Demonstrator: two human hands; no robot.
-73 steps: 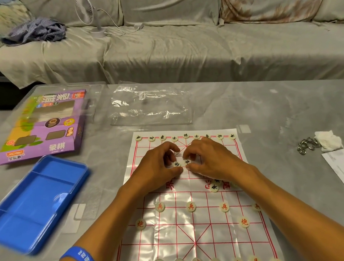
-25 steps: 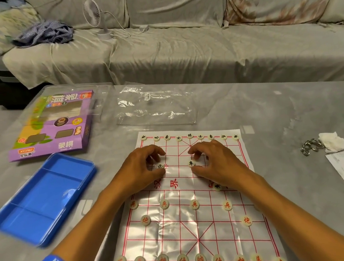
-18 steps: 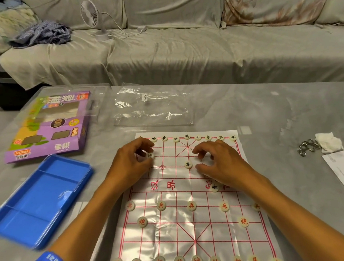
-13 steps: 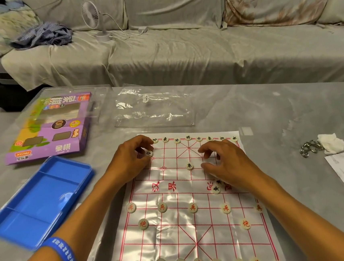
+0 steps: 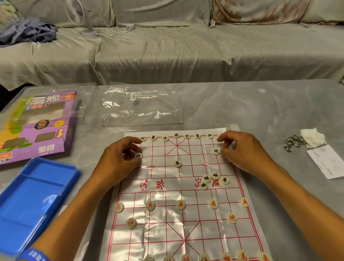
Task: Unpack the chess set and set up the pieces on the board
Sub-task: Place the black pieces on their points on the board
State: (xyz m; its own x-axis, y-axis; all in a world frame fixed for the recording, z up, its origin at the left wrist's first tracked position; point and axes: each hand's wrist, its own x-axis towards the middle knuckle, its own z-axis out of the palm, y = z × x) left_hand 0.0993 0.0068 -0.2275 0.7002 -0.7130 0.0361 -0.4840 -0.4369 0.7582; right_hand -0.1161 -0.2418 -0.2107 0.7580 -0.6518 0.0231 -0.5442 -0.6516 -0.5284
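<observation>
A glossy paper xiangqi board (image 5: pixel 176 224) with red lines lies on the grey table. Red-lettered discs fill the near rows. Black-lettered discs line the far row (image 5: pixel 176 135). My left hand (image 5: pixel 121 158) rests at the board's far left, its fingertips pinching a black cannon disc (image 5: pixel 138 155). My right hand (image 5: pixel 242 151) is at the far right, its fingertips on another black cannon disc (image 5: pixel 216 151). One black disc (image 5: pixel 177 163) sits alone mid-board. Several loose black discs (image 5: pixel 212 180) cluster on the river strip near my right wrist.
A blue plastic tray (image 5: pixel 27 203) lies at the left beside the purple game box (image 5: pixel 32 127). A clear plastic bag (image 5: pixel 141 108) lies beyond the board. Metal rings (image 5: pixel 293 143), a tissue (image 5: pixel 312 139) and a paper slip (image 5: pixel 328 161) sit at the right. A covered sofa stands behind.
Both hands moved apart from the board's middle toward its far corners, each carrying a black cannon disc. One black disc was left mid-board.
</observation>
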